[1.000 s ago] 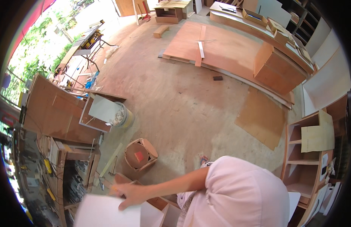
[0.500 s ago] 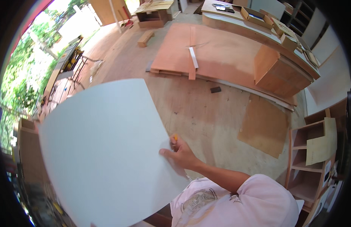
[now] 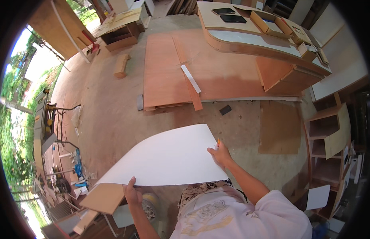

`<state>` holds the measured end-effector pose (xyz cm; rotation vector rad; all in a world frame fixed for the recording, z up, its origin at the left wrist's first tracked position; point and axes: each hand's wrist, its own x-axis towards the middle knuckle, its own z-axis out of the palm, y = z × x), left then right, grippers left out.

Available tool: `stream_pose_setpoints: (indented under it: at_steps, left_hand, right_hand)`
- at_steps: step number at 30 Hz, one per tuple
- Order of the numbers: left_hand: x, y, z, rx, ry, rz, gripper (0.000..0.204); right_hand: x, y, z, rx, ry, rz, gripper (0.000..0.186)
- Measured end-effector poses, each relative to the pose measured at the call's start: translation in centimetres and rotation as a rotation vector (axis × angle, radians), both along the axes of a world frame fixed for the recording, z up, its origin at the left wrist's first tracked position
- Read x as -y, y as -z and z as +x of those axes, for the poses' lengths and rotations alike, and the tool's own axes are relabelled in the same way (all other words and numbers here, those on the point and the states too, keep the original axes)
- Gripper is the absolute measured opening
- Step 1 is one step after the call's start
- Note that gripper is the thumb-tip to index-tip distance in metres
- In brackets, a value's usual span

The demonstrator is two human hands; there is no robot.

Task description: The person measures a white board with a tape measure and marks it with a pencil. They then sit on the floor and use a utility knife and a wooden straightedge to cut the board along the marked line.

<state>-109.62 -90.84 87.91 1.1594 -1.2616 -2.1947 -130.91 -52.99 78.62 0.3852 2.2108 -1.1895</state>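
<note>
A large white sheet (image 3: 165, 159), thin and smooth, spans the space in front of my body and curves down toward its left end. My left hand (image 3: 133, 192) grips its near edge, thumb on top. At the right edge, my right hand (image 3: 221, 153) pinches the sheet between thumb and fingers. Out of that same hand pokes a small orange stick (image 3: 219, 141), pencil-like, mostly hidden by the fingers. Just left of my left hand, a brown board (image 3: 103, 198) lies partly beneath the sheet's left end.
Ahead on the floor lies a wide reddish plywood panel (image 3: 161, 67) with loose strips on it. A curved-front counter (image 3: 248, 38) holds two phones and an open box (image 3: 270, 24). Open shelving (image 3: 326, 147) stands at right. A dark block (image 3: 225, 110) and brown sheet (image 3: 280, 127) lie nearby.
The white sheet has dropped from a raised, tilted pose to lower and flatter, shifting right. My left hand has come into clear view at its near edge. The view has turned left.
</note>
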Motion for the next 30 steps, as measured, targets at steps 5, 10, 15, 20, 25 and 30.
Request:
stream_pose_setpoints:
  at_steps: [5, 10, 15, 20, 25, 30]
  left_hand:
    - [10.3, 5.3, -19.1, 0.05, 0.15, 0.079, 0.051]
    - [20.0, 13.7, -35.9, 0.057, 0.186, 0.103, 0.051]
    - [29.0, 38.0, -51.3, 0.03, 0.239, 0.362, 0.053]
    - [33.3, 56.6, -59.1, 0.11, 0.092, 0.458, 0.054]
    - [40.3, 66.6, -59.8, 0.473, 0.283, 0.644, 0.054]
    - [35.8, 72.6, -60.5, 0.62, 0.192, 0.693, 0.049]
  right_hand:
    - [7.0, 12.3, -14.8, -0.198, 0.158, -0.114, 0.063]
    - [19.9, 18.8, -33.5, -0.174, 0.095, -0.051, 0.056]
    - [25.2, 41.8, -46.4, -0.363, 0.108, 0.145, 0.062]
    - [29.3, 47.1, -45.5, -0.001, 0.163, 0.154, 0.086]
    - [22.3, 45.8, -25.2, 0.324, 0.47, 0.164, 0.065]
    - [15.1, 34.4, 1.6, 0.58, 0.595, 0.626, 0.046]
